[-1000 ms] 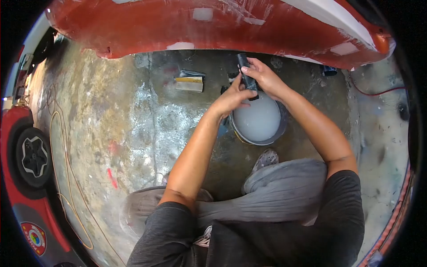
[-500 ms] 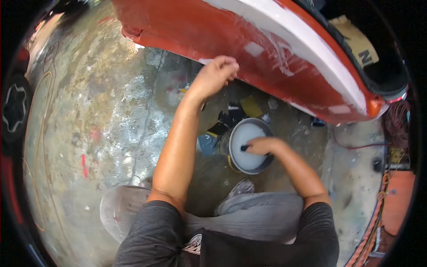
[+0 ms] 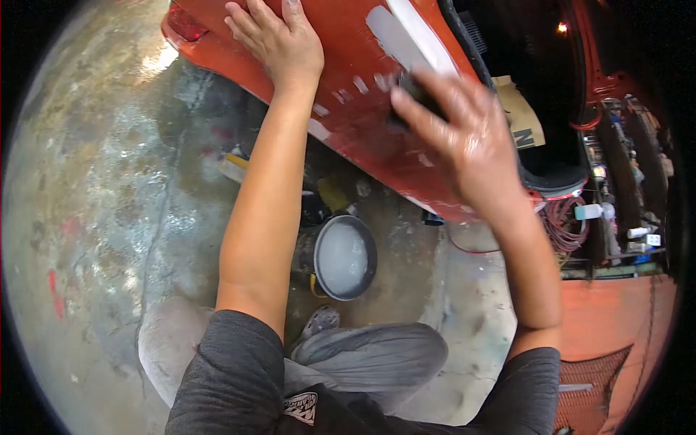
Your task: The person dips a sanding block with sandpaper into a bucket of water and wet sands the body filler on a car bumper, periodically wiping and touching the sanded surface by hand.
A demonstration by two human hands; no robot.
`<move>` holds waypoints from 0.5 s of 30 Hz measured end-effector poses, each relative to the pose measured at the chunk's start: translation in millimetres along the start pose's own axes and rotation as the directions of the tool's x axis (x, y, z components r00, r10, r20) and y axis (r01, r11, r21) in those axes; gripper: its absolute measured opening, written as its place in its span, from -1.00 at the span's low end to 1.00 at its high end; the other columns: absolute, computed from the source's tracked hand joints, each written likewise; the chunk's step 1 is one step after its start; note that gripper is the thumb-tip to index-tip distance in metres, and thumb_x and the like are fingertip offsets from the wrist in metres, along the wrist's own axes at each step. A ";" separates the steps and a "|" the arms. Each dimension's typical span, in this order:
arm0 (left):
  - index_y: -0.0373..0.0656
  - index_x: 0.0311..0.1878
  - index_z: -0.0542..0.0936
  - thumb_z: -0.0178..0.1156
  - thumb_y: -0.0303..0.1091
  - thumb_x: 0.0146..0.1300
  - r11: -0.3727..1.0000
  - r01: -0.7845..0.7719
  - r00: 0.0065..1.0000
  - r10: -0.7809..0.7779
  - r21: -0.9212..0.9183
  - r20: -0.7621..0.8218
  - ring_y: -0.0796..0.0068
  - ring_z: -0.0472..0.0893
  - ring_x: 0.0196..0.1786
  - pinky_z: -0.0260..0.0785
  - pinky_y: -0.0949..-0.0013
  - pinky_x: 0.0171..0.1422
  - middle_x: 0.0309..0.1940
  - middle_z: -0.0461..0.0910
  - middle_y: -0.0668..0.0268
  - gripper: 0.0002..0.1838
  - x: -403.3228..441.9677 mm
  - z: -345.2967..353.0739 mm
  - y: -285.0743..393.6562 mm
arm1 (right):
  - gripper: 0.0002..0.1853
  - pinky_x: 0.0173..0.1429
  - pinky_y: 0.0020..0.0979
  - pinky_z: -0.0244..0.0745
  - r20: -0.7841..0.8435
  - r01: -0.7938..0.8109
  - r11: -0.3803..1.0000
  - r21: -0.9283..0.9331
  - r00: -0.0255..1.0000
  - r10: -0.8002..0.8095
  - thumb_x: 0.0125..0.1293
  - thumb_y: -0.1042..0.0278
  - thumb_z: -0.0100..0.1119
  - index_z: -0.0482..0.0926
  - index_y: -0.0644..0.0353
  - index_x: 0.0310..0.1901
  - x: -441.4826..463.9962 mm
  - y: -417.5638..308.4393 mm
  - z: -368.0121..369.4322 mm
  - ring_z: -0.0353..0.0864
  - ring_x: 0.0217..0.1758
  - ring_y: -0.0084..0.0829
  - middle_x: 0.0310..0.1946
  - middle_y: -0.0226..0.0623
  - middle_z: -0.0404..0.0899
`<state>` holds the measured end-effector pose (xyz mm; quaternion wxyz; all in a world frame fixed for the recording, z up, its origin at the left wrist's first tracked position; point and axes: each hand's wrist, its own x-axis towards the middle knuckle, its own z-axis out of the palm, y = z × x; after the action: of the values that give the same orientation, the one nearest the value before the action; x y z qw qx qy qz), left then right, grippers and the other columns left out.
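Note:
My left hand (image 3: pixel 283 43) lies flat on the red car panel (image 3: pixel 341 109), fingers spread and nothing in it. On the same panel, to the right, my wet right hand (image 3: pixel 464 130) is smeared by motion. It grips a small black piece, apparently sandpaper (image 3: pixel 412 94), at the lower end of a grey and white filler patch (image 3: pixel 399 40). Several smaller pale patches show on the panel near it. Below, on the floor, stands a dark bucket (image 3: pixel 373 261) of cloudy whitish water (image 3: pixel 344 257).
Scraps and a yellow-handled tool (image 3: pixel 235 161) lie on the wet concrete floor (image 3: pixel 109 217) beneath the panel. A coiled reddish hose (image 3: pixel 565 221) and cluttered shelves (image 3: pixel 623 174) are at the right. Brown paper (image 3: pixel 518 112) sits inside the car's dark opening.
My right hand has come up out of the bucket with the black piece and is now at the panel. My left hand has moved up and flattened onto the panel. The view has shifted.

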<state>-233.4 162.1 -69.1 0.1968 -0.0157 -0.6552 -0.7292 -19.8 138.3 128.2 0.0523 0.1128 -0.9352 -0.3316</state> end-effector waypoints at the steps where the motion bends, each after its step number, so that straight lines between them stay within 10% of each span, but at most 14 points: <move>1: -0.16 0.70 0.08 -0.11 0.04 0.66 1.000 0.000 0.998 0.000 0.001 -0.056 -0.20 -0.10 0.73 -0.25 -0.20 0.74 0.69 -0.06 -0.16 -0.27 -1.7 8.7 1.9 | -0.46 0.29 -0.08 0.47 0.005 0.058 0.994 -0.091 0.998 -0.058 0.17 0.38 0.42 0.65 -0.06 0.25 21.3 14.3 -3.0 0.56 0.31 -0.15 0.32 -0.30 0.56; 15: -0.15 0.68 0.13 -0.14 0.09 0.65 1.000 0.025 0.993 -0.027 -0.017 -0.117 -0.20 -0.03 0.72 -0.25 -0.21 0.74 0.69 -0.01 -0.13 -0.27 -2.3 7.2 10.8 | -0.57 0.37 -0.17 0.37 0.234 0.358 0.884 -0.301 0.926 -0.296 0.25 0.30 0.27 0.70 -0.18 0.18 76.8 53.5 8.9 0.52 0.33 -0.42 0.40 -0.55 0.52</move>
<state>-229.7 169.0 -58.5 0.2252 0.0339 -0.6369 -0.7365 -105.3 165.3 156.9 -0.0713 0.2282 -0.8324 -0.5000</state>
